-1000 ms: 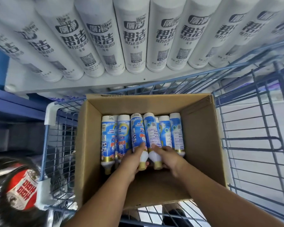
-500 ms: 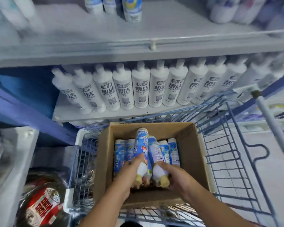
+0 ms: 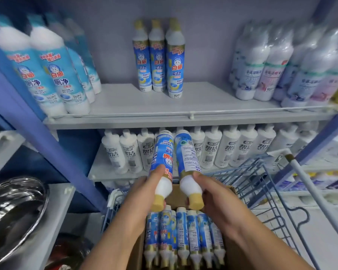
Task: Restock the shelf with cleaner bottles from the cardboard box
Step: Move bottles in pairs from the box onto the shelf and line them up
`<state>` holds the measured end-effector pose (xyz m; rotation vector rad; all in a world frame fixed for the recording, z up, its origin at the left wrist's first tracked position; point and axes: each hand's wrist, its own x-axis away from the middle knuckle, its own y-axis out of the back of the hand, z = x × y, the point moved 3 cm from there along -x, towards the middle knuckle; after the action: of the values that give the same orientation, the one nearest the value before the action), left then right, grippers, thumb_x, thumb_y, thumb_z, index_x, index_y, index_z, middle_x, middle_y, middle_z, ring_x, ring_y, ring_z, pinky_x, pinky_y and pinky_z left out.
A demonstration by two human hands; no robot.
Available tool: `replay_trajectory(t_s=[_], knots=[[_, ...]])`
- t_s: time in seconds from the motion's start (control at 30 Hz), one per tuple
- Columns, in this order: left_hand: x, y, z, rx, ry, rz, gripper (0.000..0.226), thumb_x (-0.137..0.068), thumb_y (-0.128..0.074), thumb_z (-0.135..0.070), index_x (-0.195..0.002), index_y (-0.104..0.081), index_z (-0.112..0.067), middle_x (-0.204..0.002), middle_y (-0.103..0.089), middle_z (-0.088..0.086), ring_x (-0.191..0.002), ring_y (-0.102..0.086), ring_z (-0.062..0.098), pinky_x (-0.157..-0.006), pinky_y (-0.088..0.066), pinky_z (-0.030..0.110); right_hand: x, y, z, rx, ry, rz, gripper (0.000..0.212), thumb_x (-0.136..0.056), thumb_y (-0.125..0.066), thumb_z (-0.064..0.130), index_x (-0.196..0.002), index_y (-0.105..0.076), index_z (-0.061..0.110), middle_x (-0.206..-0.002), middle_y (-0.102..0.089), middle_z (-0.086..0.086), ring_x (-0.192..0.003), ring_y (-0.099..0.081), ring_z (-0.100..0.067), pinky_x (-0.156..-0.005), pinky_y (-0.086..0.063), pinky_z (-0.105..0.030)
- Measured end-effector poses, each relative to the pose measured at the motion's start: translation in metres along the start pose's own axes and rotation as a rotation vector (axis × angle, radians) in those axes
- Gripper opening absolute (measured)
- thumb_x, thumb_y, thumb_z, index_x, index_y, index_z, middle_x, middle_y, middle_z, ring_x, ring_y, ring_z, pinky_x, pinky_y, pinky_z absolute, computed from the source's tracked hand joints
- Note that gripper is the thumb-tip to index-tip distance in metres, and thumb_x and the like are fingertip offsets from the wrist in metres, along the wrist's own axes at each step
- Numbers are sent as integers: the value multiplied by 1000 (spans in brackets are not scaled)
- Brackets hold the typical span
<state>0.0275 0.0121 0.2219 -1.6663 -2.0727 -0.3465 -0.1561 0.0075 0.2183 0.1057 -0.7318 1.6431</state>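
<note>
Left hand and right hand, each gripping a cleaner bottle, have lifted the pair clear of the cardboard box, heading for the shelf where three matching bottles stand.

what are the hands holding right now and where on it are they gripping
Each holds one blue cleaner bottle, base pointing away: left hand on the left bottle, right hand on the right bottle, both gripped at the white shoulder near the gold cap.

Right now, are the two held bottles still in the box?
Out: left hand and right hand each grip a blue cleaner bottle above the cardboard box.
</note>
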Motion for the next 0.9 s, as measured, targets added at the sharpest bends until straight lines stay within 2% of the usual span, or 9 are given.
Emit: replay_trajectory(t_s=[0.1,0.2,0.33,0.43,0.57,0.73,0.9], knots=[[8,2,-36,-7,-75,10,50,-81,-70,-57,-103,-69,-13,-80,-73,12,-64,-64,20,-57,-50,33,7,-18,21,27,50,15,71,-73,-75,43,-125,-57,-3,-97,-73,-16,-78,-67,-25,-74,-56,-38],[8,2,-67,-21,-141,11,46,-82,-69,-57,-100,-71,-15,-80,-75,11,-63,-66,19,-54,-50,30,6,-34,40,27,79,37,68,-77,-75,43,-127,-58,0,-98,-71,-16,-76,-67,-23,-72,-57,-36],[2,-1,-95,10,-165,19,43,-84,-70,-54,-96,-72,-13,-71,-73,8,-56,-64,21,-54,-47,28,-2,-56,64,48,103,61,43,-91,-64,39,-119,-66,6,-92,-72,-11,-68,-66,-18,-58,-54,-28],[-7,-1,-111,-31,-156,-1,53,-83,-66,-61,-97,-72,-10,-64,-70,7,-44,-59,18,-54,-45,26,-8,-71,78,84,109,85,32,-93,-61,40,-110,-70,13,-92,-70,-9,-69,-62,-18,-58,-52,-26],[-23,3,-126,-31,-171,-18,53,-83,-65,-64,-99,-72,-13,-79,-74,11,-63,-64,23,-64,-54,34,-14,-81,86,128,133,102,32,-95,-60,37,-112,-71,12,-91,-72,-7,-68,-64,-14,-63,-52,-27],[-42,8,-139,-51,-171,-16,49,-85,-63,-62,-95,-71,-15,-78,-74,11,-56,-63,19,-55,-50,29,-31,-88,105,149,179,65,34,-96,-61,35,-112,-70,7,-90,-72,-10,-70,-63,-21,-59,-53,-28],[-62,5,-144,-65,-115,58,53,-85,-68,-57,-101,-69,-7,-74,-71,14,-48,-61,17,-54,-52,29,-62,-92,112,163,172,-18,30,-95,-64,35,-106,-69,8,-82,-74,-9,-69,-64,-22,-67,-53,-34]])
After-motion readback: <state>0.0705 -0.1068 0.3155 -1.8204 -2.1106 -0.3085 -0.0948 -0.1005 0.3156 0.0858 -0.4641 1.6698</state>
